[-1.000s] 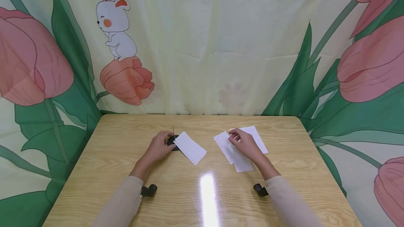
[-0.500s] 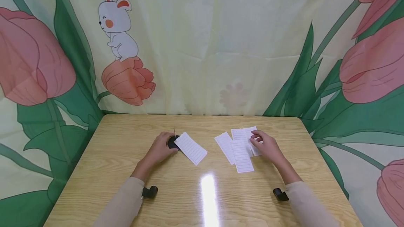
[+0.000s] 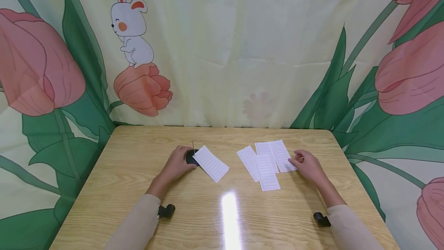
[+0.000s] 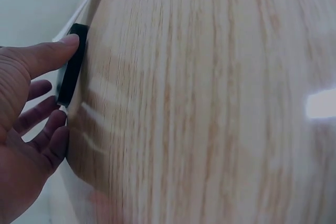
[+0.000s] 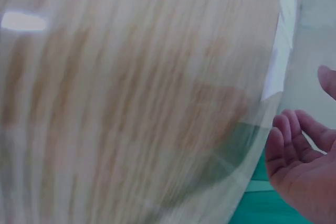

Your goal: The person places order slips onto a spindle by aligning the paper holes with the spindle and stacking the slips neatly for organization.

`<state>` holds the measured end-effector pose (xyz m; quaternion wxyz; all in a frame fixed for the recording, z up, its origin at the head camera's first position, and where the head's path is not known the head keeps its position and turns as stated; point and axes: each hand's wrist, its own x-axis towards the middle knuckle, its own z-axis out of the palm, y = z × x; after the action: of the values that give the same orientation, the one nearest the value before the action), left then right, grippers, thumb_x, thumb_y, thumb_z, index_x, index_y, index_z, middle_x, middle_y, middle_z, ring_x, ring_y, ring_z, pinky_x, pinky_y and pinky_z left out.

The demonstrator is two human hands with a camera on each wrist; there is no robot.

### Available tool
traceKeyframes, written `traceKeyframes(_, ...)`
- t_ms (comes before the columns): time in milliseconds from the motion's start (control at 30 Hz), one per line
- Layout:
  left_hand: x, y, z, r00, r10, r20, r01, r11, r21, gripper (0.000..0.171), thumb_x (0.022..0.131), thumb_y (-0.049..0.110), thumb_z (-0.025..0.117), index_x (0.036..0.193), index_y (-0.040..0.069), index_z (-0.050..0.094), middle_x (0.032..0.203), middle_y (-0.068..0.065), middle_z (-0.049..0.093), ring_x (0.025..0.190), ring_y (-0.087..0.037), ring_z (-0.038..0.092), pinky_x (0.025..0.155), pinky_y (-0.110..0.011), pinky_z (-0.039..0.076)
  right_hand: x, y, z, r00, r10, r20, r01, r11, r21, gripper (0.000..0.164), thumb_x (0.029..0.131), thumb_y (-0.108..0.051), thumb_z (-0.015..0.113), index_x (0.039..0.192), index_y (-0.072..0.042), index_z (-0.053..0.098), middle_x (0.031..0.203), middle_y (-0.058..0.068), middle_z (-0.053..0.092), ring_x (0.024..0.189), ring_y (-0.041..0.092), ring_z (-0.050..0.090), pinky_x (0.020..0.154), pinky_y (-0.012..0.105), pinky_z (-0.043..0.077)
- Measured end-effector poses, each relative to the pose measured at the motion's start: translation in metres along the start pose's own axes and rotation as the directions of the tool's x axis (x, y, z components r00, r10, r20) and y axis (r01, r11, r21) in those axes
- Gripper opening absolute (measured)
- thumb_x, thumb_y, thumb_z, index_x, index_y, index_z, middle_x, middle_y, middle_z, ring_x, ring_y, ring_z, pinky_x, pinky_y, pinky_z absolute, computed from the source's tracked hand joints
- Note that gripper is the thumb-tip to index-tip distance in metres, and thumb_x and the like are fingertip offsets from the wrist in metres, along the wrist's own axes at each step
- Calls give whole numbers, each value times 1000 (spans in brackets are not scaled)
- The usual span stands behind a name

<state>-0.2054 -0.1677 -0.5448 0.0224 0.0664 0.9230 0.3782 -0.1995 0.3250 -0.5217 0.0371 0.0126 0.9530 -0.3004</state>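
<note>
A receipt spike with a round black base (image 3: pixel 190 157) and a thin upright pin stands left of the table's middle. My left hand (image 3: pixel 177 162) grips the edge of this base, and the left wrist view shows the thumb against its black side (image 4: pixel 73 69). A lined paper slip (image 3: pixel 211 164) has its upper corner by the pin and slants down to the right. My right hand (image 3: pixel 309 166) is just right of several lined slips (image 3: pixel 267 171), loosely bent and holding nothing. In the right wrist view that hand (image 5: pixel 304 156) has a gap between thumb and fingers.
The wooden table (image 3: pixel 208 215) ends at a curtain (image 3: pixel 222 49) printed with a rabbit and tulips. The loose slips overlap one another right of the middle. A bright light reflection (image 3: pixel 230 219) lies on the front of the table.
My right hand has moved to the right, from over the slips to beside them, uncovering them. My left hand stays at the base of the receipt spike.
</note>
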Motion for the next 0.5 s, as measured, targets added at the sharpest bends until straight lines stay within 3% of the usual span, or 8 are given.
traceKeyframes(500, 3, -4, 2, 999, -39, 8, 40, 999, -19, 66, 82, 18, 88, 139, 3, 59, 138, -17, 54, 130, -37, 51, 110, -55, 43, 6, 9, 9, 999, 51, 8, -51, 997, -63, 54, 95, -30, 74, 123, 12, 57, 116, 29, 61, 105, 39, 58, 93, 55, 49)
